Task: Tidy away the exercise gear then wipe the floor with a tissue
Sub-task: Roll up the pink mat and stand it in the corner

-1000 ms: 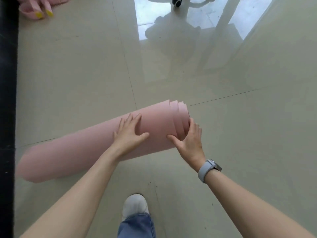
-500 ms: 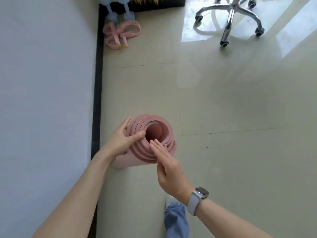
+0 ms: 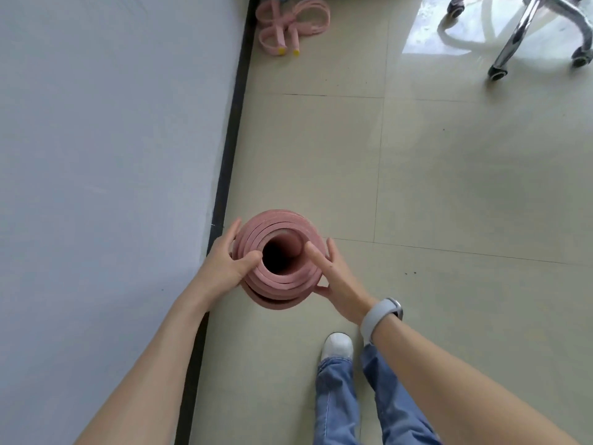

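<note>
While upright by the wall, rolled mat (image 3: pixel 279 281) between 2 hands, left hand (image 3: pixel 224 268) and right hand (image 3: pixel 337 277) clasping

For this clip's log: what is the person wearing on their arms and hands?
Both forearms are bare, with no sleeves in view and no gloves. The left hand carries nothing on it or on its wrist. The right hand has a smartwatch at the wrist, with a light grey band and a dark case edge. No rings can be made out.

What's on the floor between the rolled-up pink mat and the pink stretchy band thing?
Nothing: in the head view only bare floor tile lies between the rolled mat and the pink band.
</note>
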`<action>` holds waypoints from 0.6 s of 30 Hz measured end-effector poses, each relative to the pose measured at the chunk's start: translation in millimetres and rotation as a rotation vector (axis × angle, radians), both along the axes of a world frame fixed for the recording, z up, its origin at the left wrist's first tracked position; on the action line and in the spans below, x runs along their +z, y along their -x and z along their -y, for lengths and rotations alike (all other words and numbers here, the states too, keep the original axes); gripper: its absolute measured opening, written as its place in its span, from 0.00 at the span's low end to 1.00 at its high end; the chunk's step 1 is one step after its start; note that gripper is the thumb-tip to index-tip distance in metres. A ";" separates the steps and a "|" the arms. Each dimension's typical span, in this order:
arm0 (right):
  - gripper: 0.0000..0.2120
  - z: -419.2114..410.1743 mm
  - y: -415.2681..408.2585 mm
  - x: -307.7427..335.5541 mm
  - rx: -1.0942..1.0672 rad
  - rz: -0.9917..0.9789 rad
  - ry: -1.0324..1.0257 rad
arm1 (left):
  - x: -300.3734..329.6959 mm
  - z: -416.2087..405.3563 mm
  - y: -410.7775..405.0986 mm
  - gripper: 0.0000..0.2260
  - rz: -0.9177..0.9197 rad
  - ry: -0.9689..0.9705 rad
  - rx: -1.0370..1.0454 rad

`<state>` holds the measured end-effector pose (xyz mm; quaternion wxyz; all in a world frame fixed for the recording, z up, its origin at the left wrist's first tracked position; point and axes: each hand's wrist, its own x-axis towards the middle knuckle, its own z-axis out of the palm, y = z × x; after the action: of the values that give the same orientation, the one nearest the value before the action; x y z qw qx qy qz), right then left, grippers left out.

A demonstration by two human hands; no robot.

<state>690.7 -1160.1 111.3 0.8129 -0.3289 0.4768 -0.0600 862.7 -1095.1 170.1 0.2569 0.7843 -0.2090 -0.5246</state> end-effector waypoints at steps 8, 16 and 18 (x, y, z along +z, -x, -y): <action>0.18 31.0 -5.8 50.4 0.117 -0.046 0.385 | 44.1 -15.8 30.3 0.29 -0.081 0.096 0.330; 0.34 56.9 53.4 55.9 0.497 -0.207 0.608 | 13.9 11.6 112.8 0.42 -0.079 0.029 0.564; 0.29 61.1 60.9 53.3 0.438 -0.222 0.609 | 6.1 33.2 123.7 0.33 0.053 0.079 0.537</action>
<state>629.9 -1221.2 164.7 0.6152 -0.6537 0.4406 0.0119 739.0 -1128.3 176.2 0.4116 0.8146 -0.0202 -0.4082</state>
